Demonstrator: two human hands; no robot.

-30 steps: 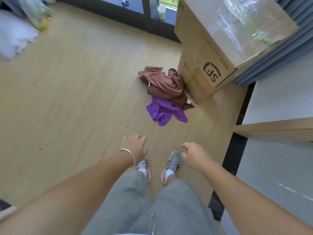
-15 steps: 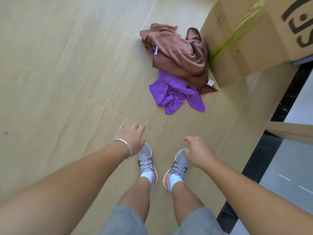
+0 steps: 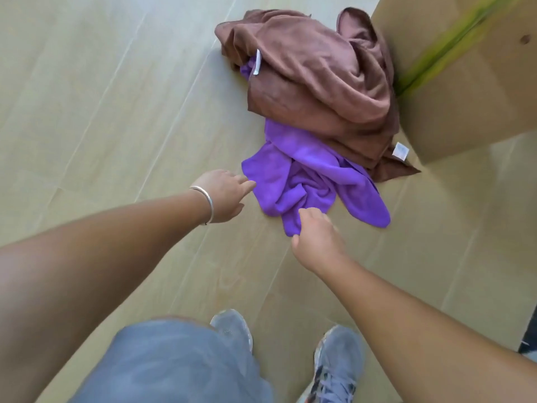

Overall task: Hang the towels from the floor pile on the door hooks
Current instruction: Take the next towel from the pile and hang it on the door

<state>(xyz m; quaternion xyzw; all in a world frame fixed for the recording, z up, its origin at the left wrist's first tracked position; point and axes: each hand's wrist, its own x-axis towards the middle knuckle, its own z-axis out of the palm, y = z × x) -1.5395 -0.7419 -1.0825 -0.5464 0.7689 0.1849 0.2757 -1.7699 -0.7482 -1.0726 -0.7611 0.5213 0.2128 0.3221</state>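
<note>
purple towel [image 3: 308,173]: crumpled on the floor [image 3: 116,112], near end sticking out toward the feet, far end tucked under the brown one, so it's the easy first grab
brown towel [image 3: 316,82]: heaped on top, bunched right up against the cardboard box [image 3: 470,82]
right hand [image 3: 318,238]: grip looks curled onto the closest purple corner, probably pinching it, though the fingertips are hidden
left hand [image 3: 222,196]: fingers loose and straight, holding nothing, tips just at the purple edge, I'd guess to gather a second corner
hooks: not in view
</note>
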